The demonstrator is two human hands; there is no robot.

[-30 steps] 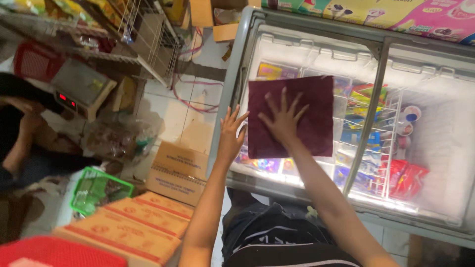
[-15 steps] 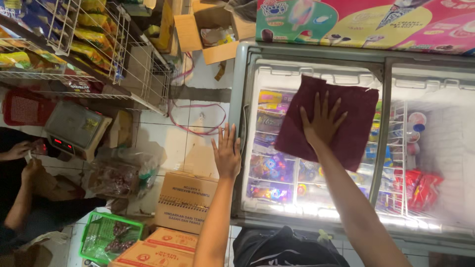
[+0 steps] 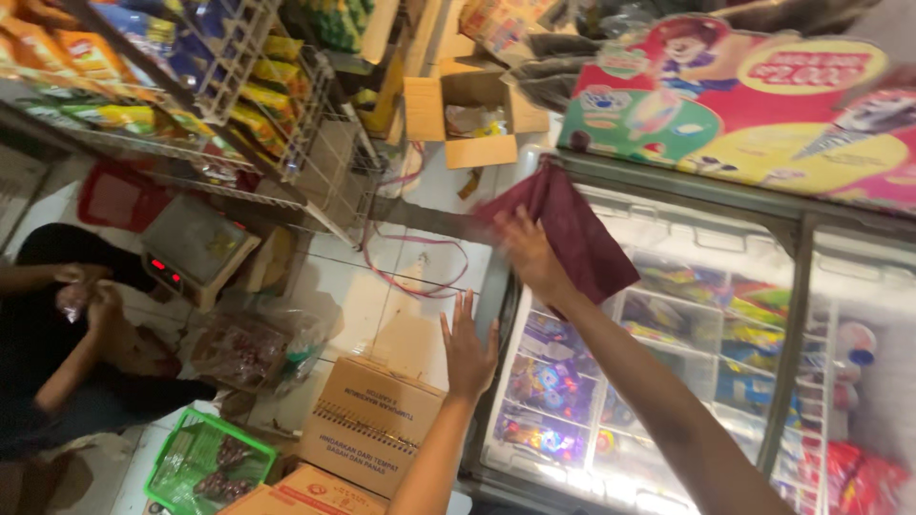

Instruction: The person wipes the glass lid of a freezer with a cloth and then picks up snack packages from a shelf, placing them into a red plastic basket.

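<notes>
Your right hand [image 3: 528, 256] lies flat and spread on the dark red cloth [image 3: 572, 234], fingers not curled round it; it pins the cloth by palm pressure against the glass lid of the chest freezer [image 3: 668, 372], which suits wiping rather than carrying. The cloth sits at the freezer's far left corner, its upper edge bunched and lifted off the glass, blurred, so how much of it lies flat is hard to tell. Your left hand [image 3: 468, 355] is open with fingers splayed and holds nothing; it hovers at the freezer's left edge, nearer to you than the cloth, and whether the palm touches the frame cannot be told. It reads as a brace for the long reach across. Under the lid, coloured ice-cream packets [image 3: 544, 381] lie in wire compartments. Beyond the freezer's far edge stands a bright picture board [image 3: 744, 105]. Left of the freezer, on the tiled floor, sit brown cardboard boxes [image 3: 367, 424], a green plastic basket [image 3: 205, 463], a clear bag of dark goods [image 3: 253, 348] and a weighing scale [image 3: 191, 248]. Further left another person's hands [image 3: 86, 291] work at something small, well apart from yours. Wire shelves of snack packets [image 3: 191, 76] stand beyond them.
</notes>
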